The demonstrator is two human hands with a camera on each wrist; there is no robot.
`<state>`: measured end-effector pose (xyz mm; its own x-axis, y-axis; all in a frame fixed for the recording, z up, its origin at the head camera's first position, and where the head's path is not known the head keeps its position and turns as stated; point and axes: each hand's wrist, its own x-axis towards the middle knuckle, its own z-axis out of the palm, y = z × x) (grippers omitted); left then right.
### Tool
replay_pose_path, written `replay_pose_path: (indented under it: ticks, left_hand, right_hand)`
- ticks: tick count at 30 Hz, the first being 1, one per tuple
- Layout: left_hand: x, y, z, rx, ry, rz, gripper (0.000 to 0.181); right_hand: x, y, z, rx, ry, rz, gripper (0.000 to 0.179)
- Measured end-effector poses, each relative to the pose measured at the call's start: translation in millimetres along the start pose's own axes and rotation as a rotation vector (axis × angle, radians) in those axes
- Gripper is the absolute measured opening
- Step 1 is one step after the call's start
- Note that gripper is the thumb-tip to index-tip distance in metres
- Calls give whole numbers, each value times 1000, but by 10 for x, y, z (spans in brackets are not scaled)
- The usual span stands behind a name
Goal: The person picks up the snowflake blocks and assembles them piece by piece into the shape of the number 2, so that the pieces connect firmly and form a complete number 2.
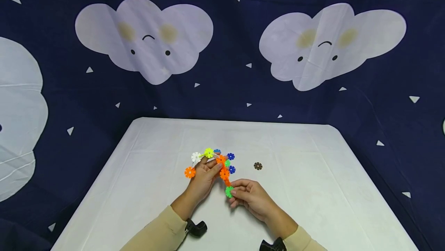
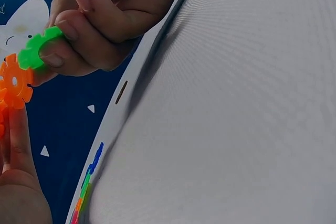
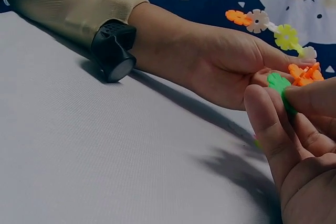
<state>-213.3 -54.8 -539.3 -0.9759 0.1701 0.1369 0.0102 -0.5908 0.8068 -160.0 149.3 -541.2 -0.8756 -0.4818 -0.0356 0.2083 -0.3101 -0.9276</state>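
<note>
My left hand (image 1: pixel 203 179) grips a chain of notched plastic snowflake discs between thumb and fingers. An orange disc (image 1: pixel 189 172), a white disc (image 1: pixel 196 157) and a yellow disc (image 1: pixel 208 153) run along its left side; several orange discs (image 1: pixel 224 173) form the right side. Thumb and fingertips of my right hand (image 1: pixel 253 200) pinch a green disc (image 1: pixel 229 192) at the lower orange end. In the left wrist view, the green disc (image 2: pixel 39 50) meets the edge of an orange disc (image 2: pixel 16 81). Part of the chain is hidden behind the left fingers.
A brown disc (image 1: pixel 258 166) lies on the white table (image 1: pixel 295 146), to the right of the chain. Just beyond the left hand are blue discs (image 1: pixel 231 156) and other coloured ones. A dark blue cloth (image 1: pixel 229 50) with clouds hangs behind the table.
</note>
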Motion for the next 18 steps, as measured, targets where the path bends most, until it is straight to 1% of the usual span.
replay_pose_path:
  ticks: [7,10,12,15,16,18]
  left_hand:
    - [1,-11,-15,19,-16,7,31]
    - [-4,-19,-25,39,-39,13,32]
    - [-9,-17,-26,60,-70,10,34]
    - [-15,-10,-27,76,-113,-15,50]
    - [-15,-9,-25,79,-117,-29,60]
    - [-19,-5,-19,81,-103,-59,80]
  right_hand:
    - [1,-5,6,5,-1,-7,26]
    - [3,-4,15,4,7,-12,25]
    - [3,-5,23,3,15,-20,24]
    - [3,-7,31,6,39,-35,23]
    - [3,-9,33,8,50,-40,23]
    - [5,-13,35,9,70,-50,23]
